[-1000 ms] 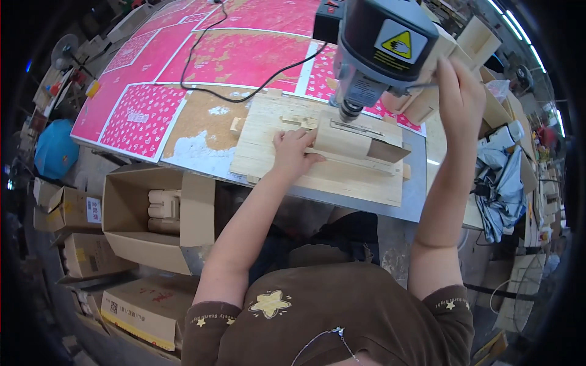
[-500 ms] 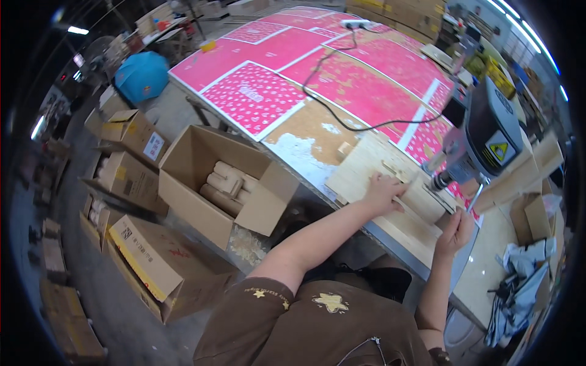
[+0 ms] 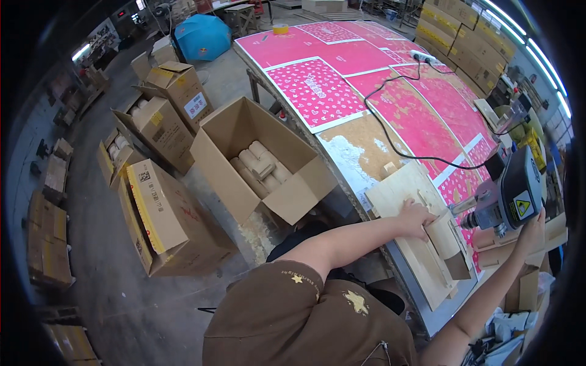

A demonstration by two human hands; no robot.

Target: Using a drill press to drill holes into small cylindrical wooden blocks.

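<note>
My left hand point(image 3: 417, 219) lies on a flat wooden jig board point(image 3: 390, 192), its fingers closed around the near-left end of a pale rounded wooden block point(image 3: 444, 239). The block sits in the jig beside the drill chuck point(image 3: 477, 218), and the bit is hard to make out. A bench drill's dark head point(image 3: 520, 183) stands at the right, with a yellow warning label. My right hand point(image 3: 533, 230) reaches up to the right side of this head; the housing partly hides its fingers, so their grip does not show.
Pink patterned sheeting covers the worktable point(image 3: 348, 79), and a black cable point(image 3: 390, 143) crosses it to the drill. An open carton point(image 3: 223, 177) with rounded wooden pieces stands left of the table. More cartons point(image 3: 171, 213) stand further left. A blue umbrella point(image 3: 201, 38) is behind them.
My right hand has left the drill's feed lever and moved up to the side of the head. My left hand stays at the block. The view has shifted, so the scene sits lower and further right.
</note>
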